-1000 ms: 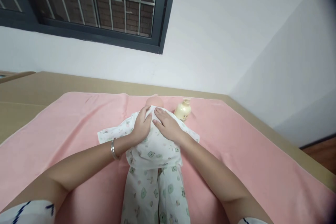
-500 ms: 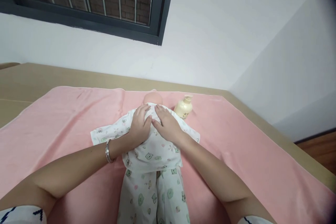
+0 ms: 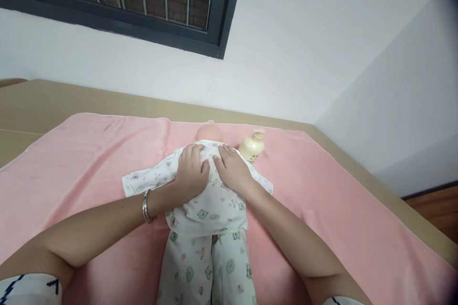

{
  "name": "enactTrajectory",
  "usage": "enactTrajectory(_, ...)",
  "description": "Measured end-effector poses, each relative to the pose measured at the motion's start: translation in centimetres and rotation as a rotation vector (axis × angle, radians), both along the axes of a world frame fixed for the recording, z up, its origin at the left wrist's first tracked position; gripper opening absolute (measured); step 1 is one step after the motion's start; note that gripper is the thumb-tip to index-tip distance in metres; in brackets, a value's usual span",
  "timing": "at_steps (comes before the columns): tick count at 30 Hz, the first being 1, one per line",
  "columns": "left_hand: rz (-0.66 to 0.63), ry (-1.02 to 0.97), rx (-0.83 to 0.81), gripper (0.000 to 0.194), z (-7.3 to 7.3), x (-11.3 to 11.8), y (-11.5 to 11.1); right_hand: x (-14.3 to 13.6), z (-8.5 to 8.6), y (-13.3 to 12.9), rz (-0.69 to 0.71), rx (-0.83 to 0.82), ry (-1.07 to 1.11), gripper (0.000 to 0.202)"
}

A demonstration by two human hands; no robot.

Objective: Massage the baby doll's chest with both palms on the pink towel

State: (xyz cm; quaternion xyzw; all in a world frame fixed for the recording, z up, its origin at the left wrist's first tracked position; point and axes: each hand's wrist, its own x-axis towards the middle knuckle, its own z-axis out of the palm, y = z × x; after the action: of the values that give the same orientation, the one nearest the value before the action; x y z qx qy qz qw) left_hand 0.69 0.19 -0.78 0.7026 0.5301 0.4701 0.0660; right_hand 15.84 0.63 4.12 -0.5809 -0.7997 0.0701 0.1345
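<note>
A baby doll (image 3: 209,133) lies on a pink blanket, its bald head pointing away from me. It wears a white printed top (image 3: 214,207) and matching trousers (image 3: 189,271). My left hand (image 3: 191,171) rests flat on the left of the upper body, fingers extended and thumb apart. On the right side my right hand (image 3: 232,167) lies the same way, palm down on the cloth. A small gap separates the two thumbs. Just beyond my right hand stands a cream-coloured bottle (image 3: 252,147), partly hidden at its base.
The pink blanket (image 3: 339,214) covers most of a light wooden surface (image 3: 71,97). Behind it rises a white wall (image 3: 279,47) with a dark-framed, barred window (image 3: 171,40) at the upper left. Brown wood (image 3: 438,209) shows at the far right.
My hands have moved apart across the doll's upper body, left hand slightly leftward and right hand slightly rightward. The thumbs, close together before, now have a gap between them.
</note>
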Motion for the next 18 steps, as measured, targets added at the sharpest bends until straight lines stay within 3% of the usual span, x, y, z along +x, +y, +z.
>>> enactTrajectory(5,0.039,0.07,-0.054,0.035,-0.3,0.0,0.4,0.1,-0.6,0.7,-0.013,0.033,-0.029,0.057)
enactTrajectory(11,-0.068,0.188,-0.1,0.034,-0.5,-0.8,2.0,-0.8,0.7,-2.4,0.045,0.004,-0.097,0.052)
enactTrajectory(14,-0.08,0.197,-0.039,0.041,-0.6,-0.6,0.9,-0.6,1.3,-3.0,0.11,-0.032,-0.082,0.047)
enactTrajectory(18,-0.125,0.211,-0.032,0.049,-1.2,0.2,-2.1,-0.1,1.1,-0.9,0.098,-0.016,-0.022,0.042)
